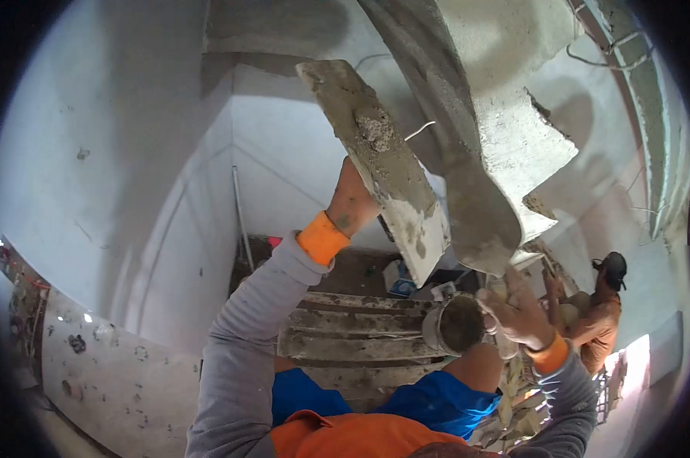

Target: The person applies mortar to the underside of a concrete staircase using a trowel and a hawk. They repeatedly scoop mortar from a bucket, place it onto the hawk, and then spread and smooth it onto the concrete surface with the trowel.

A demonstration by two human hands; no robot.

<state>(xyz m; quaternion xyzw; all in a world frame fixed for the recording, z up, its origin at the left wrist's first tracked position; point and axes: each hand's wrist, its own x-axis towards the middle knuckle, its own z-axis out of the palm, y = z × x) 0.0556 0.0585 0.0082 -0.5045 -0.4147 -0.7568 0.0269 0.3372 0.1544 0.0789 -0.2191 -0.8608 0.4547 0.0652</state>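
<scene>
Head view: left hand [353, 197] apparently grips the board [391, 169] from behind.

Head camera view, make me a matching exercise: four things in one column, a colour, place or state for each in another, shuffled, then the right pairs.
Things:
1. Board
2. Shorts
3. Bucket
4. Cap

Descriptions:
A. Blue
B. Black, on the other person's head
C. Held in the left hand
D. Round and open-topped

Pairs: 1-C, 2-A, 3-D, 4-B.
</scene>
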